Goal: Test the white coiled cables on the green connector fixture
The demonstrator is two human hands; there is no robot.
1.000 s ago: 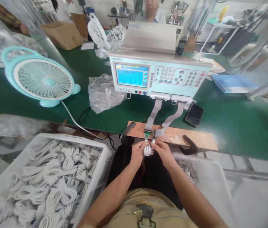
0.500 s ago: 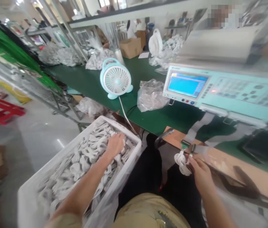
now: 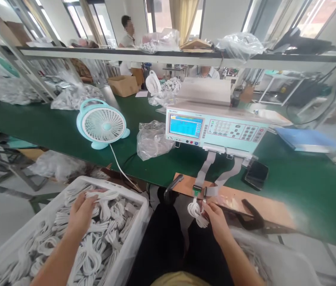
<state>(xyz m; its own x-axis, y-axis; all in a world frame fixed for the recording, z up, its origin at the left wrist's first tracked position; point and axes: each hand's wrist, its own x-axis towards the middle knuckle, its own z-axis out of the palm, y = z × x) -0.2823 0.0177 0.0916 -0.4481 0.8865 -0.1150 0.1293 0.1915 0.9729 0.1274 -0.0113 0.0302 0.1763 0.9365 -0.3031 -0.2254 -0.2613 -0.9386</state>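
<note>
My left hand (image 3: 82, 208) is closed on a coiled white cable (image 3: 106, 195), just above the heap of bundled cables in a white plastic crate (image 3: 144, 206). My right hand (image 3: 214, 212) pinches the end of another white cable bundle (image 3: 196, 212), which hangs at the table edge. That bundle's ends meet small connectors (image 3: 197, 188) on two grey ribbon cables (image 3: 205, 169). The ribbons run up to a light-blue cable tester (image 3: 230, 133) with a lit blue screen (image 3: 185, 126).
A light-blue fan (image 3: 105, 125) and a clear plastic bag (image 3: 154, 139) stand on the green table (image 3: 144, 174). A black phone (image 3: 256, 174) lies below the tester. A clamp (image 3: 173, 186) grips the wooden board (image 3: 227, 197). A second white bin (image 3: 290, 254) is at lower right.
The view has swung to the right and steadied. My left hand has come up from within the crate's heap with a cable. My right hand stays at the connected bundle.
</note>
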